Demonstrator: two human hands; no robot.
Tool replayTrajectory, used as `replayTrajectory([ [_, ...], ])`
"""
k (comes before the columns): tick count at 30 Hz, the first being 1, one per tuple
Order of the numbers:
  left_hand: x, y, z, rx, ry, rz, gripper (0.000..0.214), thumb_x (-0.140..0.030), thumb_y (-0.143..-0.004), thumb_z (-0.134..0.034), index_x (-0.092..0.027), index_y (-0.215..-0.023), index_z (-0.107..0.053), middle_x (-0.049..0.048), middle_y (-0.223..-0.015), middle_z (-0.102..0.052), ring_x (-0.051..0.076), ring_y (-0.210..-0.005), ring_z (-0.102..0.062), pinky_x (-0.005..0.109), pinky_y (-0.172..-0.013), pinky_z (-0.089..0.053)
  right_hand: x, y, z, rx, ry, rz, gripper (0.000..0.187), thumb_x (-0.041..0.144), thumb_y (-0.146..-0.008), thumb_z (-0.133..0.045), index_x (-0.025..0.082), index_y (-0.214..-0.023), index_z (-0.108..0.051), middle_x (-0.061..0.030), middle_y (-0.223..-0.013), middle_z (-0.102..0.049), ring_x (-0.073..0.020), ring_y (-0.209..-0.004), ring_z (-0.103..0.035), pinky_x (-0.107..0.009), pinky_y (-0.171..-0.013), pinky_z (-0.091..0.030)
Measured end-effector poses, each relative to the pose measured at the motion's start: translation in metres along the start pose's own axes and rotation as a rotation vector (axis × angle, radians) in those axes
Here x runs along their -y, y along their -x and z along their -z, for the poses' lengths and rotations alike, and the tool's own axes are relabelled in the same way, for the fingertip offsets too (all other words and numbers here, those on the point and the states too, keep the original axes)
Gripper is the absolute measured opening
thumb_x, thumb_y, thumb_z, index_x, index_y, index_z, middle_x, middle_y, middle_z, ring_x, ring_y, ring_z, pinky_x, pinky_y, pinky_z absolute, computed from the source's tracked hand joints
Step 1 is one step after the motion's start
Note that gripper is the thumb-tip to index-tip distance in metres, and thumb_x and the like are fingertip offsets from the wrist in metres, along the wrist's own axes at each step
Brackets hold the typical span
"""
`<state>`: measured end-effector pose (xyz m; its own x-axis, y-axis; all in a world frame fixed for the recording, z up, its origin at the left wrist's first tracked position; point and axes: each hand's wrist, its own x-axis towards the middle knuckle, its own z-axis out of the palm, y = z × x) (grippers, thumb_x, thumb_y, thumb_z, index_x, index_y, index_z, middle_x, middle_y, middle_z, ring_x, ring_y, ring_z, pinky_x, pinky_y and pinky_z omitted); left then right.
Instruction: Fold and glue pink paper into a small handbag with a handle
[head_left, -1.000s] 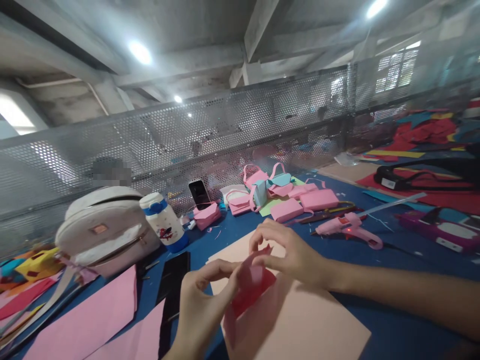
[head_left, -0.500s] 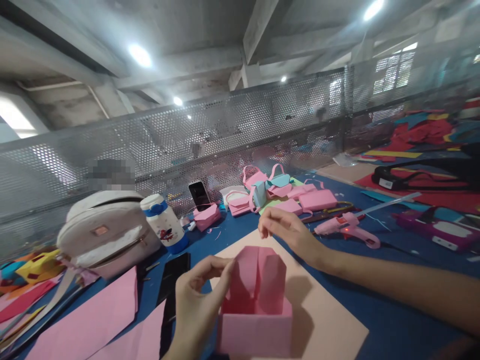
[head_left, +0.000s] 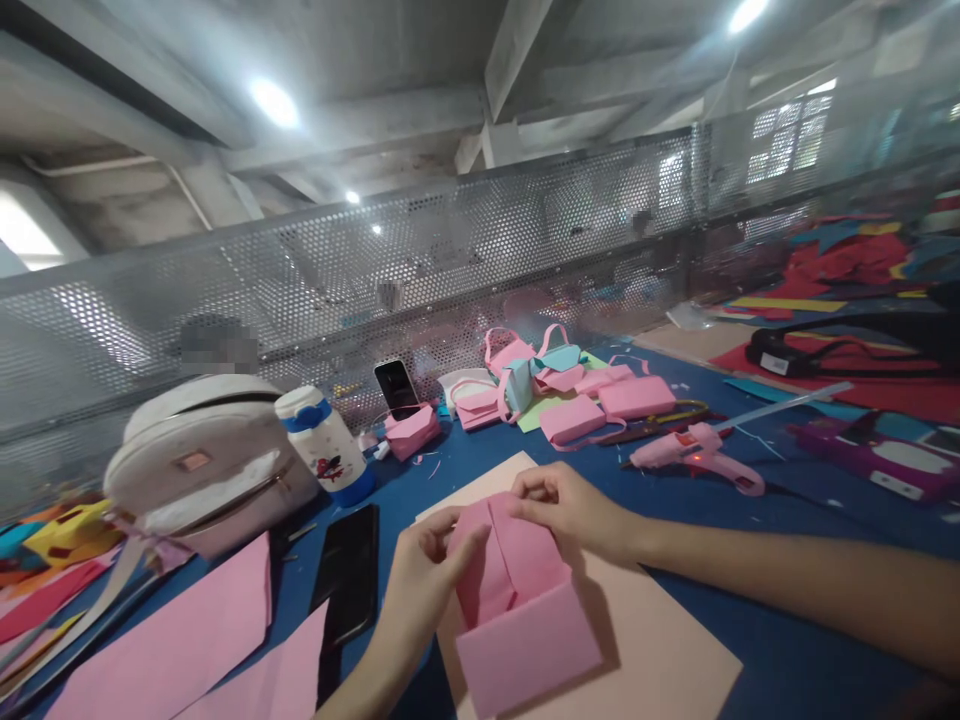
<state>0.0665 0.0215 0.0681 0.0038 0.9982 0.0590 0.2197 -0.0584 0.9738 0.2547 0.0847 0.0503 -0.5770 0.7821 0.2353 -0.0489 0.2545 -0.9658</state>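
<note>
Head view. Pink paper box, one: near, middle, over a beige sheet on the blue worktop. Left hand, right hand: each pinching the raised flap's far end. Handling, judged: light, crisp at folds, easily crushed. Suggested hold: flap edges or creased corners, lightly.

No text, number or brand readable from where I sit. White label on black strap at far right: too small for me to read. Backpack at left bears small shiny patch; can't make out lettering. Bottle beside it carries printed red-and-dark picture, no words I can read. Purple case at right shows pale patches, blurred; can't tell whether printed.
</note>
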Motion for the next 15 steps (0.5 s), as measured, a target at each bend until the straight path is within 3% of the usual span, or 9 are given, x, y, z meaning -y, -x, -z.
replayTrajectory([
  [4,0.000,-0.001,-0.003,0.036,-0.149,-0.007,0.037,-0.047,-0.069,-0.075,-0.011,-0.063,-0.068,-0.0002,-0.056,-0.054,0.009,-0.052,-0.040,0.019,-0.047,-0.029,-0.002,0.004,-0.002,0.103,-0.003,-0.084,0.036,0.047,-0.076,-0.072,0.014,-0.069,-0.059,0.0069,-0.052,-0.042,-0.0076,-0.050,-0.034,-0.022,-0.049,-0.023],
  [9,-0.001,0.001,-0.005,0.034,-0.178,0.021,0.038,-0.045,-0.064,-0.079,-0.013,-0.054,-0.061,-0.0066,-0.046,-0.036,0.006,-0.046,-0.025,0.019,-0.044,-0.018,0.003,0.006,-0.008,0.032,-0.024,-0.041,0.025,0.036,-0.077,-0.073,0.013,-0.074,-0.063,0.0014,-0.066,-0.059,-0.0111,-0.062,-0.050,-0.023,-0.061,-0.035],
  [12,0.003,0.002,-0.006,0.021,-0.182,0.004,0.037,-0.046,-0.065,-0.078,-0.012,-0.056,-0.067,-0.0043,-0.047,-0.042,0.008,-0.048,-0.030,0.020,-0.045,-0.022,0.005,0.006,-0.009,0.016,-0.008,-0.018,0.023,0.029,-0.078,-0.070,0.015,-0.066,-0.058,0.0029,-0.062,-0.056,-0.0105,-0.060,-0.048,-0.023,-0.061,-0.035],
  [15,0.011,0.001,-0.008,-0.011,-0.146,-0.029,0.038,-0.049,-0.070,-0.073,-0.012,-0.061,-0.073,0.0009,-0.054,-0.056,0.013,-0.055,-0.044,0.021,-0.051,-0.033,0.006,0.006,-0.009,0.001,0.026,0.007,0.025,0.026,-0.077,-0.069,0.015,-0.061,-0.053,0.0061,-0.056,-0.046,-0.0086,-0.055,-0.040,-0.022,-0.056,-0.031],
])
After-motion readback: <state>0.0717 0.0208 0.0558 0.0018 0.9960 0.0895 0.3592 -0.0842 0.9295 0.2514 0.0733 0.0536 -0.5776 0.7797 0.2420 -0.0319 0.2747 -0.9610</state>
